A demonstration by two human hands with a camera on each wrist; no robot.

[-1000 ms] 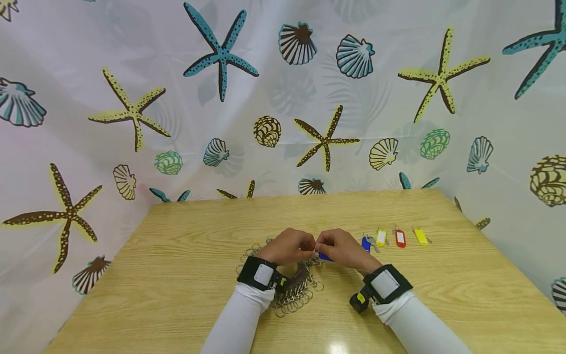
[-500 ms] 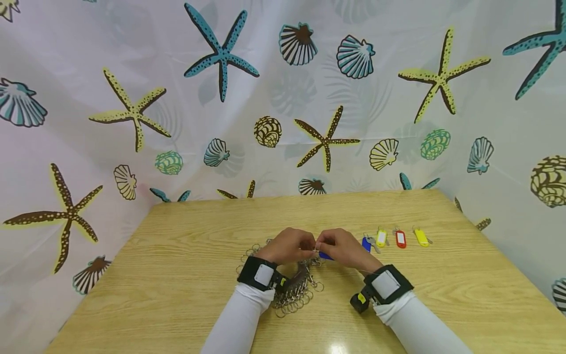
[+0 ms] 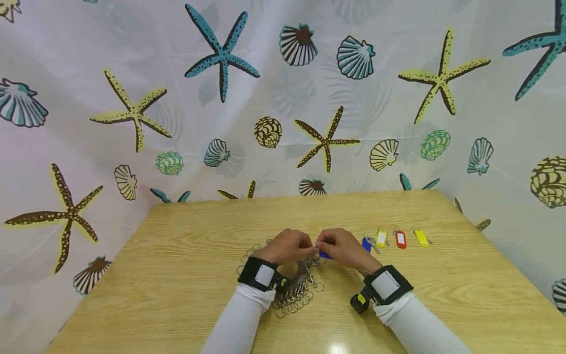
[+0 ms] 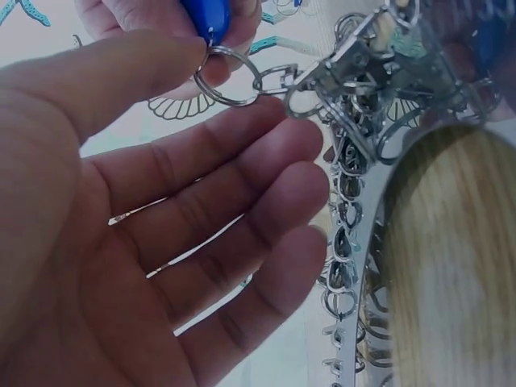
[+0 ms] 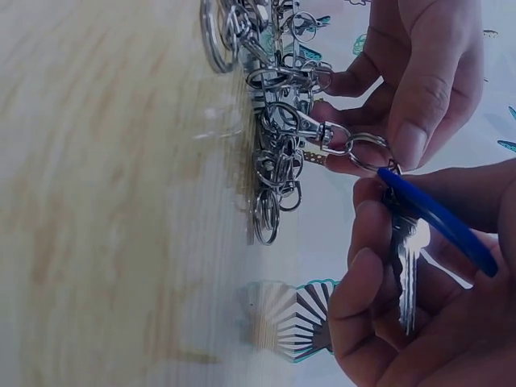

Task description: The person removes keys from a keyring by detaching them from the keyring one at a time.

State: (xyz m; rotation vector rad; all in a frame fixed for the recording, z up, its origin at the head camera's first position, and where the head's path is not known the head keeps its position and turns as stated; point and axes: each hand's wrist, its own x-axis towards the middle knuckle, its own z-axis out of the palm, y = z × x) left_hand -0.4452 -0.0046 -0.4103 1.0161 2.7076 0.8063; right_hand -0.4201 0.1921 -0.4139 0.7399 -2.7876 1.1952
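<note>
Over the wooden table (image 3: 185, 255) my two hands meet above a heap of metal key rings and clasps (image 3: 294, 292). My right hand (image 3: 322, 249) grips a blue key tag (image 5: 439, 222) with a silver key (image 5: 407, 266) lying against its fingers. A split ring (image 5: 367, 151) hangs from the tag's end. My left hand (image 3: 311, 250) pinches that split ring (image 4: 230, 76) between thumb and forefinger. A swivel clasp (image 4: 355, 56) is linked to the ring, and below it dangles a bunch of rings (image 4: 347, 242).
To the right of my hands lies a row of tagged keys: blue (image 3: 366, 243), yellow (image 3: 381, 237), red (image 3: 400, 238), yellow (image 3: 421, 237). A curtain printed with starfish and shells (image 3: 283, 98) encloses the table at the back and on both sides.
</note>
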